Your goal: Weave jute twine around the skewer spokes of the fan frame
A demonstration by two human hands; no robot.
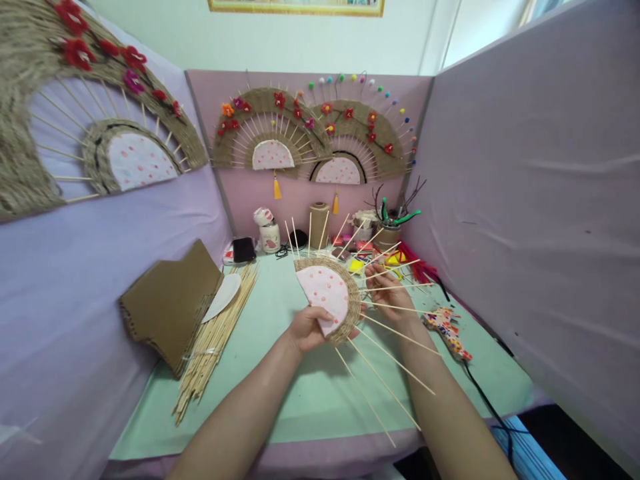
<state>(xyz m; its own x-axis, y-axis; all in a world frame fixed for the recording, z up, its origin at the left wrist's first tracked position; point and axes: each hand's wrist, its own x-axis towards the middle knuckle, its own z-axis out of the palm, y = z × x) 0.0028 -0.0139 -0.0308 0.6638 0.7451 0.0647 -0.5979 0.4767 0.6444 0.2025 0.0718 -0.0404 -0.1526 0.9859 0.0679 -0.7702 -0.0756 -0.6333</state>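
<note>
A half-made fan [327,292] is held above the green table [280,413]: a pink dotted half-disc rimmed with woven jute, with several thin bamboo sticks radiating from it. My left hand [309,328] is closed on the disc's lower corner, thumb on the pink face. My right hand [387,287] is behind the sticks on the fan's right side, fingers curled around them near the jute rim.
A bundle of bamboo skewers [215,337] and a stack of cardboard pieces [173,303] lie at the left. A patterned glue gun [447,330] with a black cord lies at the right. Jars, a jute roll and pliers stand at the back. Finished fans hang on the partitions.
</note>
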